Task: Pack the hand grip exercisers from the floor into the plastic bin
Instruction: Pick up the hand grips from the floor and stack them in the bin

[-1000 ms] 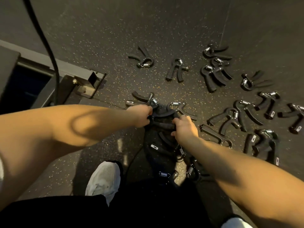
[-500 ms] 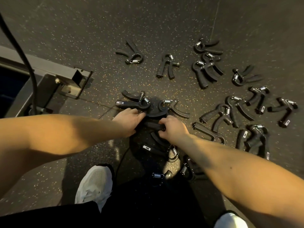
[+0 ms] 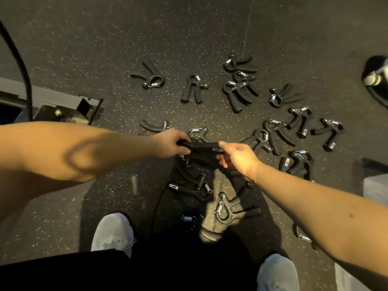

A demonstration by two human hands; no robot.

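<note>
On a dark, speckled rubber floor (image 3: 105,49), a person looking straight down holds one black hand grip exerciser (image 3: 199,146) between both hands, just above a cluster of others. The left hand (image 3: 171,143) has its fingers curled round one end of the padded handle. The right hand (image 3: 239,158) pinches the opposite, labelled end between thumb and curled fingers.

Many loose exercisers (image 3: 193,89) lie on the floor in front of the person, black handles splayed and steel springs catching the light. A ragged row of them runs across the floor beyond the hands, and a denser right-hand group (image 3: 300,124) spreads out beside the right forearm, several of them overlapping. Another spring-topped exerciser (image 3: 196,133) lies directly behind the held one, and a further one (image 3: 155,126) shows just past the left wrist. Two nearer exercisers (image 3: 193,185) lie in shadow below the hands, and one more (image 3: 231,208) sits in a patch of light between the person's grey shoes (image 3: 113,234).

At the left edge stands a grey metal frame (image 3: 52,101) with a black cable (image 3: 19,59) curving down in front of it. A pale grey block (image 3: 375,187) shows at the right edge, too cropped to identify.
</note>
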